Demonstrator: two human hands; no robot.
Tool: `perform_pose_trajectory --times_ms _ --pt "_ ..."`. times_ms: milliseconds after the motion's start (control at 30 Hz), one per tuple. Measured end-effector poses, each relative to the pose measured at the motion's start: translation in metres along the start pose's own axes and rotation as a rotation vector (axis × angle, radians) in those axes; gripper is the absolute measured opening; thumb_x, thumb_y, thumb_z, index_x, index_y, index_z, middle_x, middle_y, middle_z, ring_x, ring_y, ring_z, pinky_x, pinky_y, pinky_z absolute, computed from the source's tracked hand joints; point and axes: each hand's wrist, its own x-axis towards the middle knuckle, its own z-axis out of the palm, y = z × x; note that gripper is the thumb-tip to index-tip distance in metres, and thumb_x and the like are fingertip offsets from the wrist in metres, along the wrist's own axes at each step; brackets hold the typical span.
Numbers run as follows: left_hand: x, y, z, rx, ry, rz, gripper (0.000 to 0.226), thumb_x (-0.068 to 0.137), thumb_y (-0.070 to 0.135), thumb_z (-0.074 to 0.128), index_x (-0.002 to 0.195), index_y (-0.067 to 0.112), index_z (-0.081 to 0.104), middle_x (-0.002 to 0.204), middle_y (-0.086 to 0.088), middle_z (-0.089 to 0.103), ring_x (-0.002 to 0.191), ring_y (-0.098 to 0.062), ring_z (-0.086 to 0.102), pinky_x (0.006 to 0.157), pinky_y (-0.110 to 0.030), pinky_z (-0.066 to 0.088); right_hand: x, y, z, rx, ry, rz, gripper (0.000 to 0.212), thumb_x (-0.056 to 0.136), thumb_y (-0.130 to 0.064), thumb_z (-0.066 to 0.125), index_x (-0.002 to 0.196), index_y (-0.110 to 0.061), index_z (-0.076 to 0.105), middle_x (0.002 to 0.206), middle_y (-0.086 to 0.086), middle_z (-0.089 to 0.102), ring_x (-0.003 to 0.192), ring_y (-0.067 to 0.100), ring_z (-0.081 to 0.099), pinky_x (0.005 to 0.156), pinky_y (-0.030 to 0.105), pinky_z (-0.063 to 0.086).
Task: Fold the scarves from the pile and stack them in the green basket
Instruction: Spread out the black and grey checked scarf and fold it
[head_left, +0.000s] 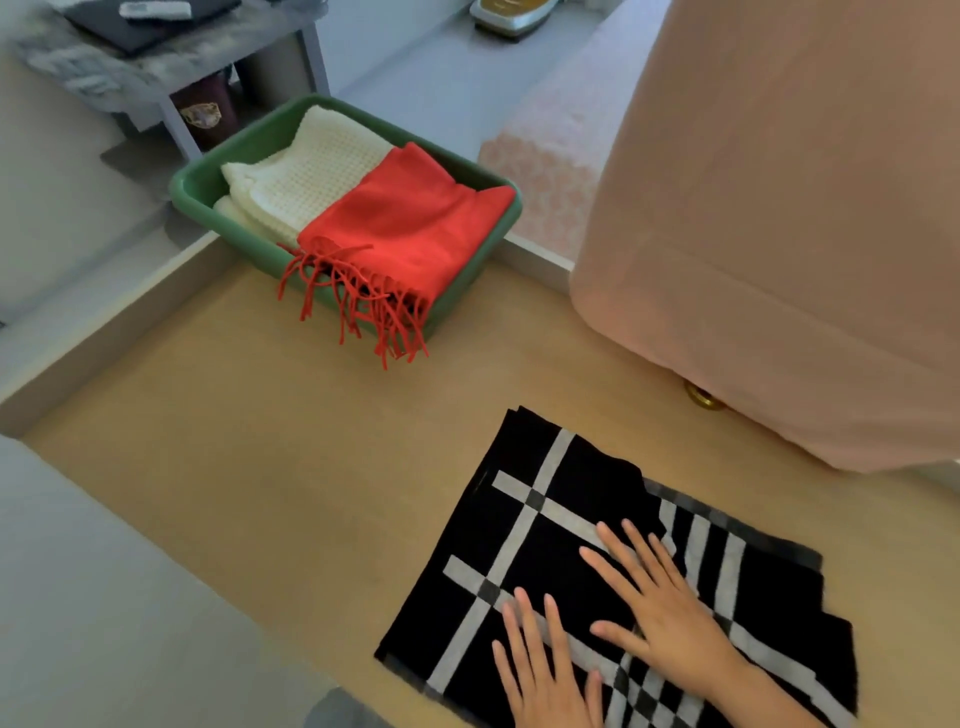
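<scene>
Both hands are lying flat on the black scarf (550, 519) with pale stripes. The left hand (543, 665) is closest to the person and the right hand (662, 608) is just beyond it, with straight, spread fingers pressing down and gripping nothing. The scarf is sitting folded in layers on the tan table (249, 441), close to the person and well apart from the green basket (208, 182) at the table's far edge. It is looking soft, light and limp, so the layers will probably be sliding apart if it is lifted by one corner. Taking it at two opposite edges, with fingers tucked under the bottom layer, seems the safer hold. In the basket a white knitted scarf (311, 171) and a red scarf (405, 223) are lying side by side, the red one's fringe trailing over the near wall. The table top is looking smooth and matte, so cloth should be sliding easily on it. A big pink cloth (779, 234) is hanging at the right; what it is covering I cannot tell. A grey side table (171, 67) is standing on the pale floor beyond.
</scene>
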Motion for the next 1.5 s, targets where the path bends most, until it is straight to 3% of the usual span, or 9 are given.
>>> perform_pose_trajectory --times_ms 100,267,367,667,867,1033,1200,1400,1500 --pt "0.0 -0.001 -0.01 -0.081 0.202 -0.014 0.077 0.069 0.049 0.041 0.139 0.016 0.039 0.149 -0.011 0.029 0.147 -0.017 0.001 0.115 -0.037 0.004 0.001 0.009 -0.012 0.226 0.071 0.03 0.061 0.092 -0.07 0.022 0.146 -0.05 0.003 0.156 -0.022 -0.009 0.144 0.005 -0.007 0.116 0.028 -0.011" --pt "0.015 -0.055 -0.037 -0.167 0.451 -0.122 0.049 0.096 0.051 0.035 0.125 0.015 0.053 0.119 -0.009 0.058 0.107 -0.026 0.05 0.081 -0.047 0.05 0.068 0.012 -0.061 0.533 0.416 0.32 0.047 0.094 -0.036 0.053 0.138 -0.022 0.043 0.138 0.0 0.043 0.129 0.019 0.033 0.108 0.032 0.023" --pt "0.021 -0.082 -0.048 -0.233 0.437 -0.266 0.043 0.076 0.015 0.078 0.116 0.009 0.062 0.1 -0.008 0.064 0.089 -0.034 0.059 0.076 -0.042 0.046 0.117 0.009 -0.076 0.623 0.358 0.339 0.042 0.092 -0.031 0.06 0.131 -0.018 0.052 0.125 0.0 0.054 0.121 0.02 0.039 0.104 0.032 0.03" --pt "0.019 -0.107 -0.066 -0.229 0.425 -0.249 0.032 0.063 0.013 0.086 0.086 0.022 0.066 0.072 0.012 0.052 0.066 -0.016 0.048 0.064 -0.025 0.034 0.172 0.001 -0.083 0.679 0.295 0.441 0.011 0.084 -0.022 0.071 0.092 -0.017 0.065 0.08 -0.007 0.054 0.106 0.022 0.043 0.084 0.03 0.036" --pt "0.019 -0.108 -0.074 -0.311 0.4 -0.276 0.032 0.07 0.013 0.082 0.098 0.017 0.066 0.083 0.011 0.053 0.077 -0.013 0.047 0.076 -0.024 0.034 0.157 -0.005 -0.091 0.967 0.398 0.327 0.014 0.083 -0.015 0.071 0.084 -0.02 0.058 0.102 0.004 0.057 0.087 0.008 0.05 0.07 0.01 0.035" --pt "0.017 -0.113 -0.077 -0.303 0.374 -0.241 0.027 0.067 0.012 0.083 0.085 0.023 0.068 0.068 0.014 0.049 0.067 -0.01 0.045 0.063 -0.014 0.03 0.151 -0.008 -0.097 1.012 0.336 0.287 0.029 0.082 -0.01 0.071 0.107 -0.021 0.06 0.095 -0.001 0.06 0.093 0.01 0.055 0.083 0.02 0.038" --pt "0.01 -0.099 -0.098 -0.689 0.339 -0.417 0.019 0.089 0.017 0.062 0.085 0.034 0.055 0.089 0.012 0.058 0.088 -0.002 0.053 0.072 -0.017 0.041 0.164 -0.017 -0.099 1.002 0.383 0.282 0.009 0.09 -0.013 0.063 0.093 -0.021 0.06 0.099 -0.007 0.064 0.097 0.009 0.057 0.08 0.018 0.042" --pt "0.005 -0.103 -0.098 -0.703 0.281 -0.546 0.004 0.097 0.023 0.045 0.096 0.025 0.049 0.093 0.008 0.065 0.077 -0.001 0.058 0.059 -0.017 0.038 0.176 -0.026 -0.091 0.689 0.405 0.208 0.007 0.096 -0.012 0.053 0.101 -0.017 0.053 0.117 -0.001 0.064 0.105 0.013 0.06 0.082 0.031 0.047" --pt "0.011 -0.105 -0.098 -0.65 0.281 -0.568 0.006 0.098 0.024 0.044 0.099 0.022 0.049 0.09 0.006 0.064 0.073 -0.005 0.058 0.058 -0.024 0.04 0.183 -0.031 -0.092 0.511 0.403 0.155 0.01 0.097 -0.014 0.05 0.106 -0.017 0.05 0.109 0.003 0.066 0.087 0.03 0.066 0.073 0.041 0.054"
